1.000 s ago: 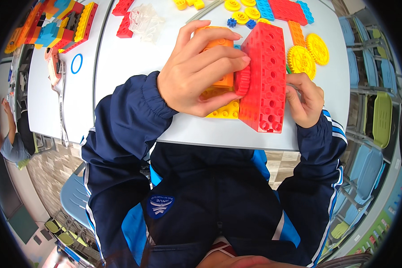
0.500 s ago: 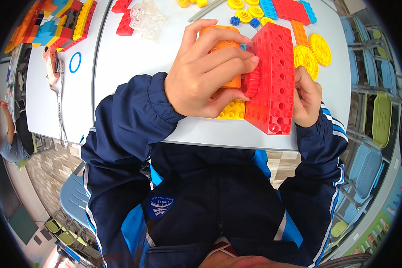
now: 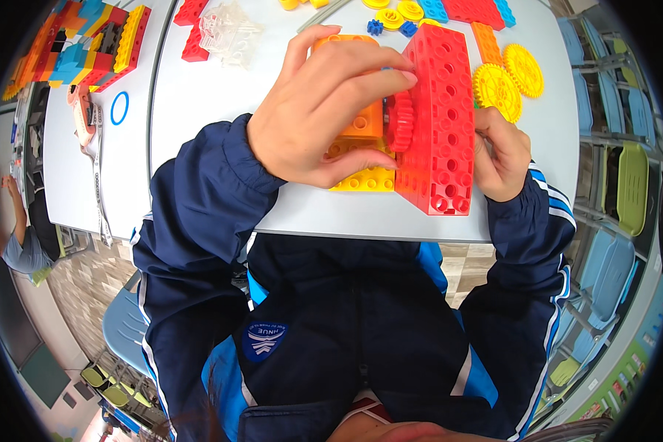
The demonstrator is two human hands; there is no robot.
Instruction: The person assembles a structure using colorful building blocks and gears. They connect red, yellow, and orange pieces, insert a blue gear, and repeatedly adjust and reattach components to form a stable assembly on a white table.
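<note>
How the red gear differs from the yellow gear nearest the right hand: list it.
Size: the red gear is smaller; the yellow gear is larger.
Pose: the red gear stands on edge beside the red block; the yellow gear lies flat on the table.
Shared: both have toothed rims.

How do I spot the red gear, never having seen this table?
On the white table, find the big red block between the left hand and the right hand. The red gear stands on edge beside its left face. Its colour sets it apart: the yellow gears lie past the block's right side.
</note>
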